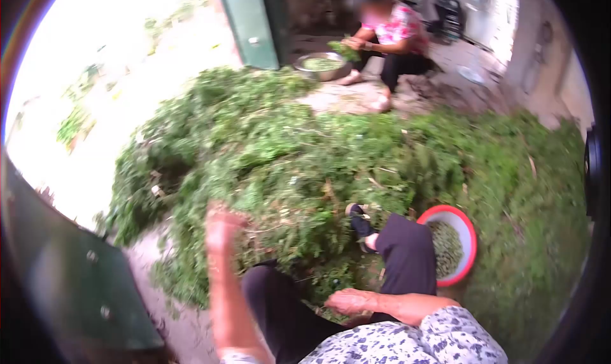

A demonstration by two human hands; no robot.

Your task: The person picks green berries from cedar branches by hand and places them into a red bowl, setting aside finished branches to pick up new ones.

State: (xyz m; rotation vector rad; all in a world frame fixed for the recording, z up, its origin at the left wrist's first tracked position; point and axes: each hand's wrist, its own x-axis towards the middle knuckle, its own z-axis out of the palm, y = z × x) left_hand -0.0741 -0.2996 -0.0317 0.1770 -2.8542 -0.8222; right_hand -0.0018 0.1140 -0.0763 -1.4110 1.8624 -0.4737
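My left hand (224,223) is stretched forward over the near edge of a big heap of feathery green plants (305,147). Motion smears its fingers, so whether it grips a stem cannot be made out. Low between my knees is my right hand (350,301), its fingers pointing left and loosely extended, with nothing visible in them. Beside my right knee sits a red-rimmed bowl (473,237), pale inside, partly filled with small green pieces (447,248). Greenery lies around it and around my dark shoe (361,221).
Across the heap another person (398,36) sits low, holding a green sprig (344,49) above a metal basin (304,68) of green pieces. A green door panel (251,27) stands at the back; another green panel (76,268) is at left. A wall (547,52) bounds the right.
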